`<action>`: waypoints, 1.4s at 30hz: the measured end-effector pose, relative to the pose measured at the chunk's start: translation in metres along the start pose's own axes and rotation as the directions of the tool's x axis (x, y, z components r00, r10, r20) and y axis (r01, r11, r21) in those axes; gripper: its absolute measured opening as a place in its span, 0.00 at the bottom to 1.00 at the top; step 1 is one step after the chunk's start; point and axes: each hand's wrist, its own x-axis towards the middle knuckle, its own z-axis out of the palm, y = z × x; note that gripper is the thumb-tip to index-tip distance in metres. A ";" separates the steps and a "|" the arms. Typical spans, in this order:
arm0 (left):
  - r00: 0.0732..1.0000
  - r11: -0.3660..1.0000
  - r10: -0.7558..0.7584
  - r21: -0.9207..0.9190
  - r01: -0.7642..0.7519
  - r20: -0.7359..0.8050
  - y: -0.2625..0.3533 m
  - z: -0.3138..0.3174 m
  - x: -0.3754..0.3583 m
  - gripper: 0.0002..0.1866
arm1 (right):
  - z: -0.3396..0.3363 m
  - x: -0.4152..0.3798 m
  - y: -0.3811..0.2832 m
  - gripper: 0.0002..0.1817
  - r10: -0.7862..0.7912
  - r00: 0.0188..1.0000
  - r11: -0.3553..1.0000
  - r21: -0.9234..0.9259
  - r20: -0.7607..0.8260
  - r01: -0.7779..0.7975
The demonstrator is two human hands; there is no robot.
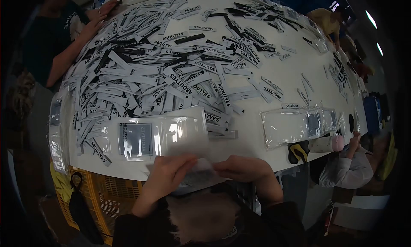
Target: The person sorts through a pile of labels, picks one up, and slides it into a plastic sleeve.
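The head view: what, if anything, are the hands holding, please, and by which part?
The left hand and right hand hold a translucent sheet or bag near its upper edge; blur hides finer detail.

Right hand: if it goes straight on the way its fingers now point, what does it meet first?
The right hand would probably meet the pale translucent sheet at its fingertips first, then the left hand; depth is unclear here.
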 end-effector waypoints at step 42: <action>0.939 0.826 -0.060 0.512 0.237 -0.338 -0.043 0.012 0.006 0.34 | -0.036 -0.117 -0.055 0.26 0.430 0.844 0.721 -0.441 -0.320 -0.534</action>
